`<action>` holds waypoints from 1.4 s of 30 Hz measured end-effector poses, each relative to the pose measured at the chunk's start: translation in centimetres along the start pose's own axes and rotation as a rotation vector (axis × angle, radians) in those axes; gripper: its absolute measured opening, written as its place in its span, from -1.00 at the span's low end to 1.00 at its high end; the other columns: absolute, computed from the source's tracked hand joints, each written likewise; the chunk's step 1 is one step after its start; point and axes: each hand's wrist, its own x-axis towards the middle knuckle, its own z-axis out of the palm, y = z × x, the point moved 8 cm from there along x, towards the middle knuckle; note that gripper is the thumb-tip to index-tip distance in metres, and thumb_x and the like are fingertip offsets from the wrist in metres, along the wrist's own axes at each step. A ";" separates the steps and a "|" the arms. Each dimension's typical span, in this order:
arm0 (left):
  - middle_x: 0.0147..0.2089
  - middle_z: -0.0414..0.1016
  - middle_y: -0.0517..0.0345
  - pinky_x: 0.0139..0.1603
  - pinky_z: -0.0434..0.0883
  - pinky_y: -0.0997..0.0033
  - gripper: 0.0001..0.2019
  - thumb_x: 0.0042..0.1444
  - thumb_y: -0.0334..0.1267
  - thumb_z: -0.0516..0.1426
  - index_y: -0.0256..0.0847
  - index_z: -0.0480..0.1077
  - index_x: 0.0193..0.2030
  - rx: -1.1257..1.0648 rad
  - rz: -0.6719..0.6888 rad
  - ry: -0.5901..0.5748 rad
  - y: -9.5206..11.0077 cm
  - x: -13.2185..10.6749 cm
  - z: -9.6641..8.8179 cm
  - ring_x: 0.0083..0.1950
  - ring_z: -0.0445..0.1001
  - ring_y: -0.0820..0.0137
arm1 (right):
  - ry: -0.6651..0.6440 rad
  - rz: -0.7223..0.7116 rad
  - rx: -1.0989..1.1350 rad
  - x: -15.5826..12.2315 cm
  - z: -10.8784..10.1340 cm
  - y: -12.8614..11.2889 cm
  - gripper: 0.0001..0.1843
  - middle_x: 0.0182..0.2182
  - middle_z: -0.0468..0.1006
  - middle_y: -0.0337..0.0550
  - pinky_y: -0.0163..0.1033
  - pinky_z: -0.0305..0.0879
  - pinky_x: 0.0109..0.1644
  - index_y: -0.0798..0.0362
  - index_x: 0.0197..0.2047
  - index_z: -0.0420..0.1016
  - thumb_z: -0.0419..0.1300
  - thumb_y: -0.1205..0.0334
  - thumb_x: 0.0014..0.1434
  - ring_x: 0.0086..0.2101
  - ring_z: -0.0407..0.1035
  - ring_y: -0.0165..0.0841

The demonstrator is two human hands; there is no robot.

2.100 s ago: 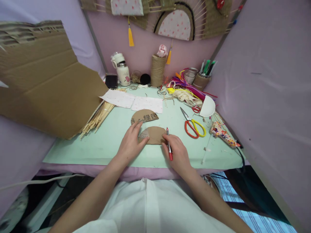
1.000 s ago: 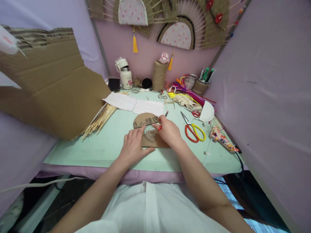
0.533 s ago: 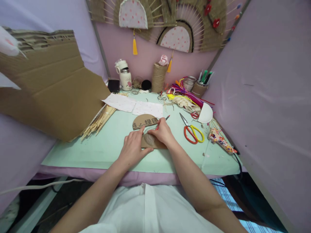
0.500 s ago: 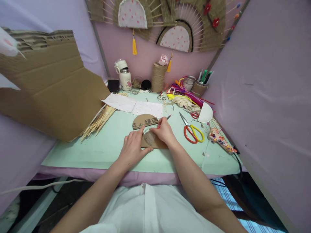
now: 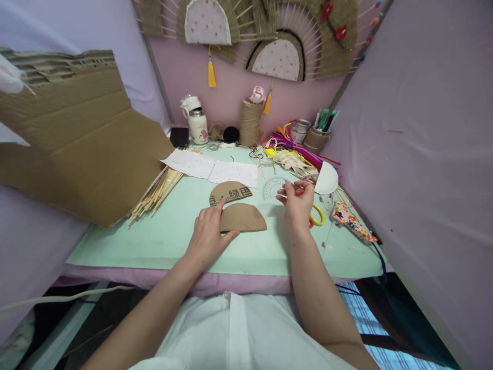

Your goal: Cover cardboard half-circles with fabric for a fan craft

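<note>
My left hand (image 5: 208, 228) lies at the left end of a plain brown cardboard half-circle (image 5: 246, 217), thumb stretched along its lower edge and fingers apart from the thumb. Just behind sits a second cardboard half-circle (image 5: 230, 192) with dark printed characters. My right hand (image 5: 299, 200) is raised to the right, its fingers closed around a red pencil (image 5: 299, 191), mostly hidden by the hand. A clear protractor (image 5: 272, 189) lies on the table beside those fingers. Scissors with red and yellow handles (image 5: 318, 216) are partly covered by my right hand.
Bamboo sticks (image 5: 164, 187) and a large cardboard sheet (image 5: 103, 149) occupy the left. Dotted fabric strips (image 5: 231, 172) lie behind the half-circles. A twine spool (image 5: 251, 123), bottle (image 5: 198, 126) and pen holder (image 5: 317, 139) stand at the back. A white half-circle (image 5: 326, 178) and patterned object (image 5: 351, 221) sit right.
My right hand has moved right, off the plain cardboard half-circle, with the pencil. The protractor has gone from on top of it to the table at the right. My left hand has barely moved.
</note>
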 end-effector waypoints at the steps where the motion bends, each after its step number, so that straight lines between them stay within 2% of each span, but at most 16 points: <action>1: 0.04 0.38 -0.02 0.09 0.28 0.04 -0.21 0.03 -0.10 0.26 -0.09 0.00 0.35 -0.002 -0.002 0.009 -0.1 0.0 0.0 0.06 0.31 0.09 | -0.013 0.004 0.008 -0.1 0.1 0.2 -0.63 -0.38 0.35 -0.40 -0.32 0.48 -0.40 -0.05 -0.23 0.11 0.24 0.15 -0.01 -0.47 0.44 -0.51; 7: 0.02 0.39 -0.03 0.07 0.29 0.03 -0.19 0.01 -0.08 0.27 -0.10 0.00 0.35 0.022 -0.019 0.007 -0.4 0.1 0.3 0.05 0.32 0.08 | -0.146 0.060 -0.005 -1.5 1.2 1.3 -0.62 -0.30 0.31 -0.37 -0.18 0.56 -0.21 -0.04 -0.23 0.13 0.27 0.16 -0.03 -0.37 0.51 -0.47; 12: 0.02 0.40 -0.04 0.06 0.29 0.04 -0.19 0.01 -0.09 0.27 -0.12 0.01 0.34 0.042 -0.032 0.001 -0.4 0.1 0.3 0.04 0.33 0.07 | -0.215 0.110 -0.051 -2.8 1.7 2.1 -0.62 -0.29 0.34 -0.36 -0.18 0.54 -0.21 -0.03 -0.25 0.17 0.28 0.19 -0.07 -0.33 0.52 -0.42; 16: 0.04 0.40 -0.05 0.06 0.28 0.05 -0.18 0.00 -0.07 0.28 -0.13 0.00 0.35 0.053 -0.040 -0.010 -0.5 0.1 0.4 0.06 0.32 0.06 | -0.292 0.079 -0.154 -4.3 2.3 2.2 -0.65 -0.28 0.37 -0.30 -0.18 0.50 -0.25 -0.03 -0.23 0.20 0.26 0.20 -0.06 -0.34 0.49 -0.38; 21: 0.04 0.41 -0.06 0.06 0.28 0.04 -0.18 0.01 -0.05 0.27 -0.14 -0.01 0.35 0.058 -0.029 -0.008 -0.6 0.0 0.6 0.07 0.33 0.04 | -0.394 -0.084 -0.413 -7.1 3.6 1.7 -0.74 -0.30 0.42 -0.22 -0.19 0.40 -0.30 -0.02 -0.22 0.24 0.19 0.21 0.00 -0.40 0.38 -0.34; 26: 0.04 0.41 -0.05 0.05 0.29 0.04 -0.19 0.01 -0.04 0.27 -0.12 0.01 0.34 0.057 -0.022 0.015 -0.5 -0.1 0.4 0.07 0.35 0.04 | -0.504 -0.399 -0.777 -9.1 4.4 0.3 -0.74 -0.24 0.44 -0.05 -0.05 0.32 -0.11 0.01 -0.12 0.29 0.16 0.23 0.09 -0.19 0.35 -0.15; 29: 0.04 0.41 -0.05 0.05 0.28 0.05 -0.21 0.02 -0.02 0.26 -0.11 0.02 0.34 0.059 -0.017 0.013 -0.5 -0.1 0.5 0.07 0.34 0.05 | -0.583 -0.455 -0.903 -8.8 3.8 -0.1 -0.70 -0.21 0.46 0.01 0.02 0.30 -0.08 0.02 -0.09 0.30 0.21 0.20 0.10 -0.14 0.34 -0.08; 33: 0.06 0.41 -0.06 0.07 0.28 0.04 -0.19 0.01 0.00 0.26 -0.14 0.01 0.34 0.065 -0.023 -0.001 -0.6 -0.1 0.6 0.08 0.33 0.06 | -0.869 -0.470 -0.801 -8.5 4.3 -0.3 -0.75 0.01 0.46 -0.01 -0.03 0.30 0.01 -0.03 -0.07 0.28 0.18 0.26 0.16 -0.05 0.37 -0.18; 36: 0.06 0.41 -0.07 0.07 0.28 0.03 -0.19 0.00 0.00 0.27 -0.15 0.02 0.33 0.061 -0.028 -0.008 -0.7 -0.1 0.7 0.08 0.33 0.05 | -1.042 -0.478 -0.723 -8.7 5.1 0.0 -0.84 0.00 0.49 -0.06 -0.04 0.28 0.05 -0.03 -0.14 0.31 0.15 0.32 0.19 -0.02 0.37 -0.22; 38: 0.06 0.41 -0.07 0.07 0.28 0.04 -0.19 0.00 0.00 0.27 -0.14 0.03 0.33 0.060 -0.030 -0.009 -0.7 -0.1 0.7 0.08 0.33 0.05 | -1.068 -0.469 -0.696 -8.7 5.3 0.4 -0.86 -0.04 0.51 -0.07 -0.03 0.28 0.05 -0.02 -0.15 0.34 0.13 0.35 0.20 -0.03 0.38 -0.22; 42: 0.06 0.41 -0.06 0.06 0.28 0.05 -0.22 0.02 0.00 0.26 -0.12 0.05 0.32 0.059 -0.029 -0.006 -0.6 0.0 0.6 0.08 0.33 0.04 | -1.034 -0.426 -0.679 -8.7 5.1 0.9 -0.86 -0.04 0.51 -0.07 -0.06 0.31 0.02 -0.01 -0.14 0.35 0.16 0.33 0.20 -0.06 0.39 -0.24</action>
